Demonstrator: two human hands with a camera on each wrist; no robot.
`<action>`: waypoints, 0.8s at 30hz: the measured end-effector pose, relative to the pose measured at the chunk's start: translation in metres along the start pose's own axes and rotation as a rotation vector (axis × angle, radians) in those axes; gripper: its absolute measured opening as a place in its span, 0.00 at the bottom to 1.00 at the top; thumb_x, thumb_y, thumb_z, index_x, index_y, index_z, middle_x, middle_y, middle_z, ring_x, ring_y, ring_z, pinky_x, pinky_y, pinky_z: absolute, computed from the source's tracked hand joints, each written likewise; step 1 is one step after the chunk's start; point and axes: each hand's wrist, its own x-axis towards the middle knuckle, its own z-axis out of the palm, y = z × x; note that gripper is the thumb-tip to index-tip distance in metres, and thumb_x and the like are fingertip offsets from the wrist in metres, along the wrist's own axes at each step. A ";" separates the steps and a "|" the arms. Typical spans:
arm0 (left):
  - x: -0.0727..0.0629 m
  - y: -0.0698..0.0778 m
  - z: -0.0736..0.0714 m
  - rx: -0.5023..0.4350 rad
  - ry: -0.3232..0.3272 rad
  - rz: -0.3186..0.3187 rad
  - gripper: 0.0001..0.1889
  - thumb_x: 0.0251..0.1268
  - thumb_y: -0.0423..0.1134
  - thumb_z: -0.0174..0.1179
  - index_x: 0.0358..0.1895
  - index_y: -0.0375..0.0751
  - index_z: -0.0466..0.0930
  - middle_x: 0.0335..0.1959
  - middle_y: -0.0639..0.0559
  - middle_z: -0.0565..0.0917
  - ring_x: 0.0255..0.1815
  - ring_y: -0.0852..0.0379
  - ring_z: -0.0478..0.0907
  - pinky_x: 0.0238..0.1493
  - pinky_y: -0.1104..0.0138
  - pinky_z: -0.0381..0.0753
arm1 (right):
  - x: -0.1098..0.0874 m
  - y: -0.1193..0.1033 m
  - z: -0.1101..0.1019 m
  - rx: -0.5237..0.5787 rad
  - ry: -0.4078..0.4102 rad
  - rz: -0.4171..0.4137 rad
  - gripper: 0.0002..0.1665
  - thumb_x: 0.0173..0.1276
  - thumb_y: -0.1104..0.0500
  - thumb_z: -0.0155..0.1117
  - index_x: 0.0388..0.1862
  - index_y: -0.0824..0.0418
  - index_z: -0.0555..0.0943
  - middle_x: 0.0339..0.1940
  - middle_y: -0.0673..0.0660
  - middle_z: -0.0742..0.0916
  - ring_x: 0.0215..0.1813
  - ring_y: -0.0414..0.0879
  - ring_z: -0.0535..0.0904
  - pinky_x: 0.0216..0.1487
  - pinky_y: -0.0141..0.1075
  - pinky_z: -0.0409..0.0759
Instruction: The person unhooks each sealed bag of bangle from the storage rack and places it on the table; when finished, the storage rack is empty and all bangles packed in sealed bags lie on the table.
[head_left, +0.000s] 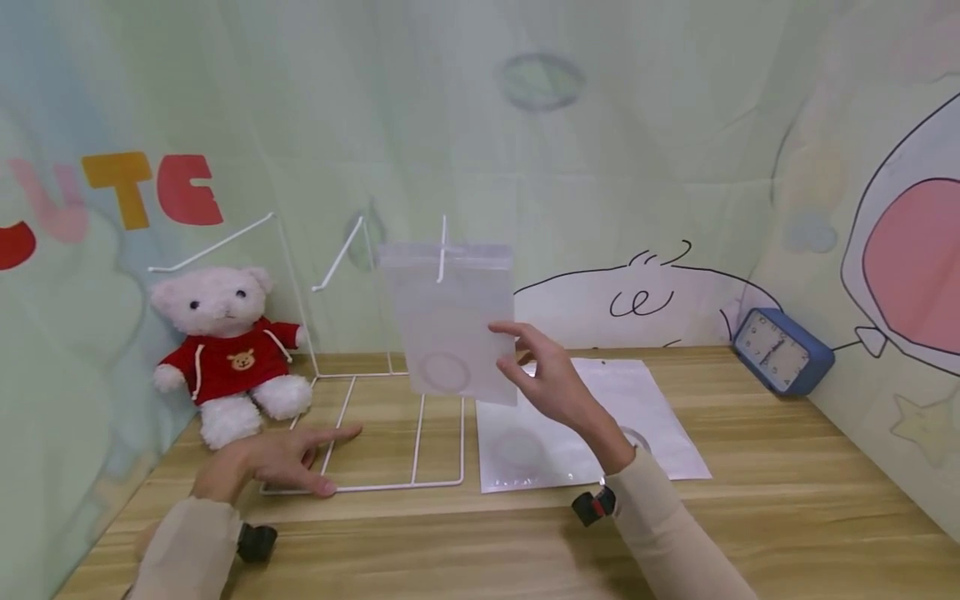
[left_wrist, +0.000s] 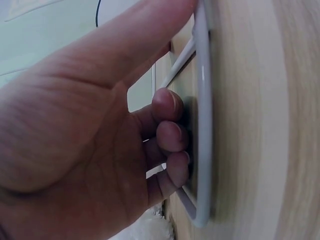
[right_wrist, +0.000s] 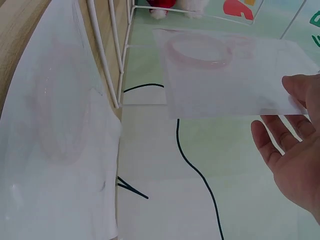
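A white wire rack [head_left: 397, 486] stands on the wooden table, its uprights ending in hooked arms. From its right arm hangs a frosted plastic bag [head_left: 450, 325], with a faint ring mark near its bottom. My right hand [head_left: 551, 383] is at the bag's right edge, thumb and index finger apart. In the right wrist view, its thumb overlaps the bag [right_wrist: 215, 80] while the other fingers stay clear. My left hand [head_left: 273, 458] rests at the rack's front left base, index finger extended; close up, its thumb lies over the front bar [left_wrist: 204, 125].
A larger white plastic bag [head_left: 562, 400] lies flat right of the rack. Left of the rack sits a white teddy bear [head_left: 232, 350] in a red hoodie. A blue clock [head_left: 783, 350] stands at the far right, against printed curtains.
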 end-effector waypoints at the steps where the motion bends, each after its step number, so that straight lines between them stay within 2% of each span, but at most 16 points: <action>1: 0.000 0.000 0.000 0.002 -0.001 0.001 0.45 0.59 0.49 0.72 0.77 0.39 0.60 0.54 0.43 0.68 0.51 0.46 0.64 0.47 0.55 0.65 | 0.000 -0.001 0.000 0.001 0.005 -0.002 0.25 0.73 0.65 0.62 0.68 0.58 0.74 0.61 0.53 0.81 0.43 0.45 0.79 0.47 0.40 0.81; 9: -0.001 0.000 -0.001 -0.014 -0.002 -0.005 0.45 0.60 0.49 0.72 0.77 0.39 0.60 0.53 0.43 0.70 0.47 0.48 0.65 0.44 0.58 0.65 | 0.004 -0.007 -0.008 0.011 0.050 0.016 0.24 0.73 0.72 0.55 0.64 0.57 0.78 0.59 0.56 0.84 0.42 0.45 0.83 0.44 0.39 0.82; 14: 0.000 0.002 -0.001 -0.028 0.002 -0.025 0.45 0.59 0.49 0.72 0.77 0.40 0.60 0.54 0.43 0.68 0.48 0.47 0.65 0.45 0.57 0.65 | 0.006 -0.012 -0.018 0.005 0.089 0.020 0.24 0.72 0.72 0.55 0.63 0.57 0.81 0.58 0.55 0.85 0.41 0.45 0.83 0.42 0.39 0.83; 20: -0.001 0.002 0.000 -0.067 -0.004 -0.034 0.46 0.59 0.47 0.72 0.77 0.40 0.59 0.43 0.46 0.69 0.38 0.51 0.65 0.38 0.62 0.64 | 0.005 -0.019 -0.030 -0.009 0.089 0.040 0.22 0.73 0.71 0.57 0.62 0.56 0.82 0.57 0.55 0.85 0.42 0.46 0.84 0.39 0.37 0.83; 24: -0.001 0.001 0.001 -0.052 -0.002 -0.041 0.46 0.59 0.49 0.72 0.78 0.41 0.59 0.48 0.45 0.69 0.42 0.50 0.65 0.40 0.60 0.64 | 0.005 -0.024 -0.038 -0.027 0.104 0.031 0.22 0.73 0.71 0.56 0.61 0.57 0.83 0.55 0.56 0.86 0.39 0.46 0.83 0.35 0.35 0.82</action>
